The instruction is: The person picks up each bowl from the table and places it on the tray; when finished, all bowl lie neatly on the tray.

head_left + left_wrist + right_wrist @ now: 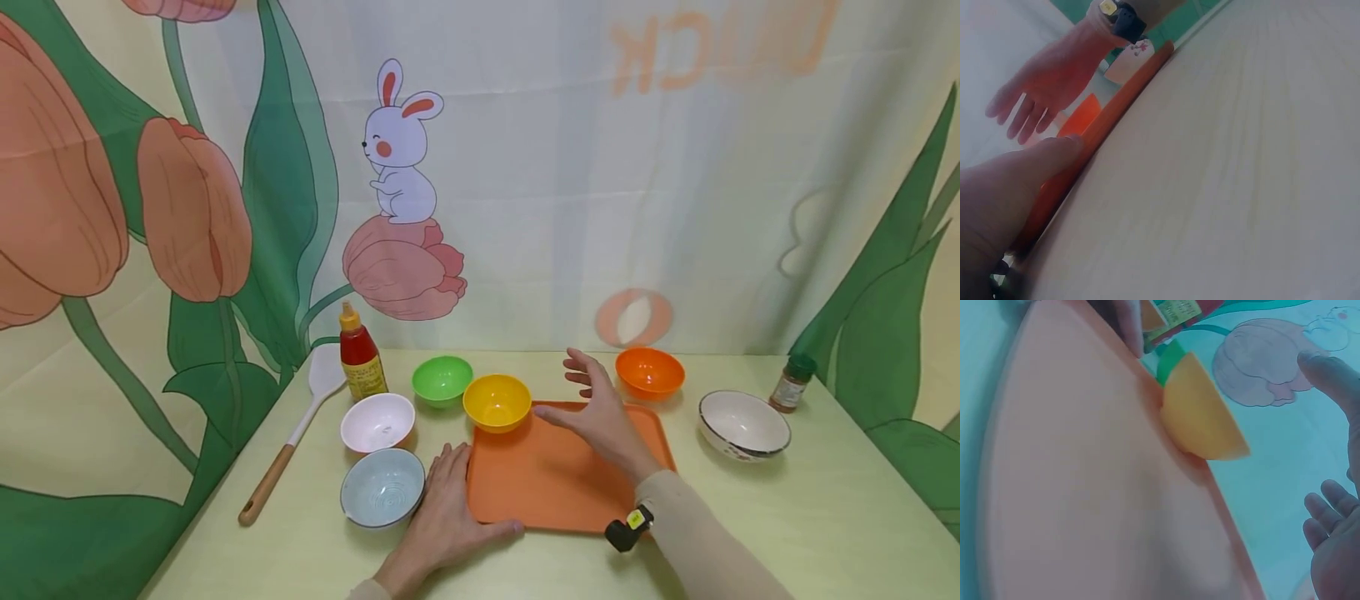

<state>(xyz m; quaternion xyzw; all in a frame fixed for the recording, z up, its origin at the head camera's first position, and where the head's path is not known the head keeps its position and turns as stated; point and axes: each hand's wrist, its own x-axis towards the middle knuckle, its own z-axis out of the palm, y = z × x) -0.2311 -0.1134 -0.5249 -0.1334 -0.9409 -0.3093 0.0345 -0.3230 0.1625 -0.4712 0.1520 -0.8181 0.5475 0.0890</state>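
At lower center, a pale blue bowl [382, 489] sits beside a left hand [448, 512], fingers extended, a yellow bowl [497, 404] rests on an orange tray's [551, 496] upper-left corner, and a right hand [603, 417], fingers spread, hovers over the tray.

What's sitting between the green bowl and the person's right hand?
The yellow bowl, at the far left corner of the orange tray, sits between the green bowl and the right hand; the head view shows it.
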